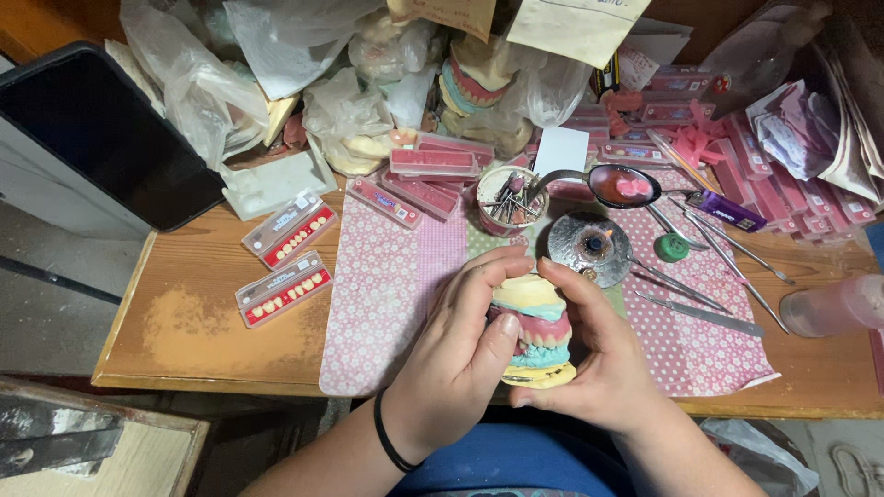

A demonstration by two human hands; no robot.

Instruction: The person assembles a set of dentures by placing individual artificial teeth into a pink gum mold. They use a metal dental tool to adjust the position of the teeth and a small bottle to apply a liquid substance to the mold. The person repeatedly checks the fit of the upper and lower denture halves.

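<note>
Plaster and wax make up the thing in hand: a pair of dental casts (537, 333) stacked one on the other, yellow stone above and below, with pink wax gums and a row of teeth between and a band of pale blue-green at each join. It sits in mid-air just over the near edge of the pink flowered mat (387, 304), in front of the round metal burner (589, 247) that stands on that mat.

I judge it fairly heavy for its size, stiff in the stone parts but brittle if dropped, and soft in the wax, which a hard thumb would dent. The two halves look only stacked, so they could slide apart. The safe hold is on the stone bases, top and bottom together, away from the teeth.

Left hand (460, 354) wraps the left side, fingers curled over the upper cast and the thumb pressed against the pink wax at the front; a black band circles its wrist. Right hand (603, 359) cups the right side, index finger arched over the top, the other fingers closed round the lower base. Both grip closed on the casts, wrists bent inward toward each other.

Beyond the burner lies a spoon (624, 186) holding pink wax; to the right of the burner lie thin metal instruments (709, 317); well left of the mat lie two cards of artificial teeth (284, 288).
</note>
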